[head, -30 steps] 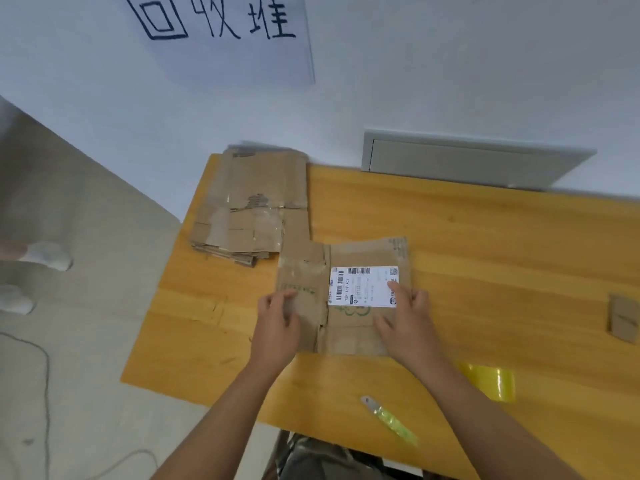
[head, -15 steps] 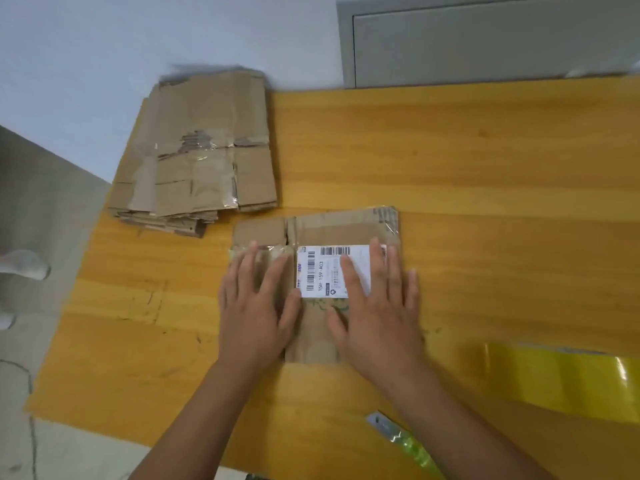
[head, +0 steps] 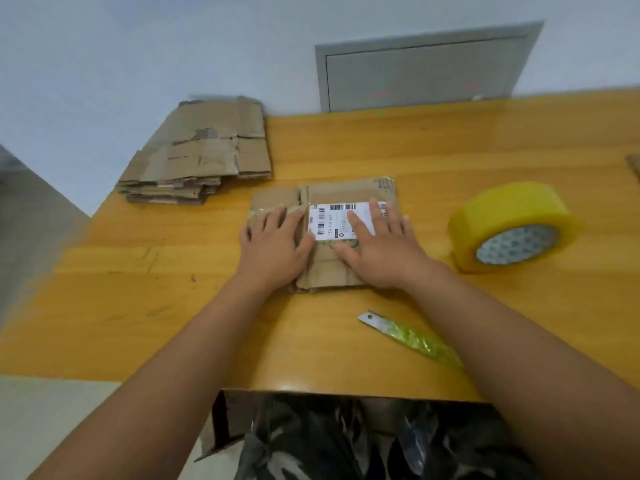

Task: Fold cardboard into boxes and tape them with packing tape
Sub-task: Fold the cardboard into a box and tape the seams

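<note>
A flattened brown cardboard box (head: pixel 343 192) with a white barcode label lies flat in the middle of the wooden table (head: pixel 450 150). My left hand (head: pixel 273 247) rests palm down on its left part, fingers spread. My right hand (head: pixel 377 251) lies palm down on the label and the right part. Neither hand grips anything. A roll of yellow packing tape (head: pixel 509 226) stands tilted on the table to the right of my right hand. A stack of flattened cardboard boxes (head: pixel 204 154) sits at the table's far left corner.
A box cutter (head: pixel 412 337) with a green handle lies near the table's front edge, under my right forearm. A grey wall panel (head: pixel 422 67) is behind the table. Another cardboard piece (head: pixel 635 166) shows at the right edge. Floor lies to the left.
Both hands went from holding the cardboard's edges to lying flat on top of it. The view has shifted, and the whole tape roll now shows at the right.
</note>
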Demonstrator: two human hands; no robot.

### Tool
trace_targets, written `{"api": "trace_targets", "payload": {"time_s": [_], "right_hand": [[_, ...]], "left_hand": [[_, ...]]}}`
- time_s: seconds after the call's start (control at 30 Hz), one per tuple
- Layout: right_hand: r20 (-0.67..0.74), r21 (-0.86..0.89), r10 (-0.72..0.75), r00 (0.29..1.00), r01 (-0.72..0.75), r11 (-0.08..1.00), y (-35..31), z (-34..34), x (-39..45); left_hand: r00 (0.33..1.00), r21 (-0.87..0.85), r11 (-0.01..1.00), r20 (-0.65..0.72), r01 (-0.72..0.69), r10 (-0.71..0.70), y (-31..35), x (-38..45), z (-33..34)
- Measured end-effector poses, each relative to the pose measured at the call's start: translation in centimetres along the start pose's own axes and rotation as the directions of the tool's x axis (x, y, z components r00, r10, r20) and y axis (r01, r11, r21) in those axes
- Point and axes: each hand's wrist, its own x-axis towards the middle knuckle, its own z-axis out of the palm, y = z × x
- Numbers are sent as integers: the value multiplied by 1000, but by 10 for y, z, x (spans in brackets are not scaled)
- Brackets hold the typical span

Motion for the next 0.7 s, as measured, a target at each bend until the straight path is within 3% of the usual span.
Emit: {"api": "trace_targets", "payload": {"time_s": [0.37,0.53,0.63,0.7], "right_hand": [[-95,-72,18,995,-25,997,-4,6,-12],[-86,18,12,996,-10,1000,-1,-3,-9],[-176,65,90,980,-79,995,-3,-11,-6],[-167,147,196,966,-172,974,-7,-16,-2]], "left_hand": [[999,-6,1000,47,-15,16,8,-17,-11],[999,-126,992,47,-20,26,2,-13,-16],[997,-263,962,-12,68,-74,-10,-10,-26],[985,-293,940,40,174,-170,-11,-10,-32]]}}
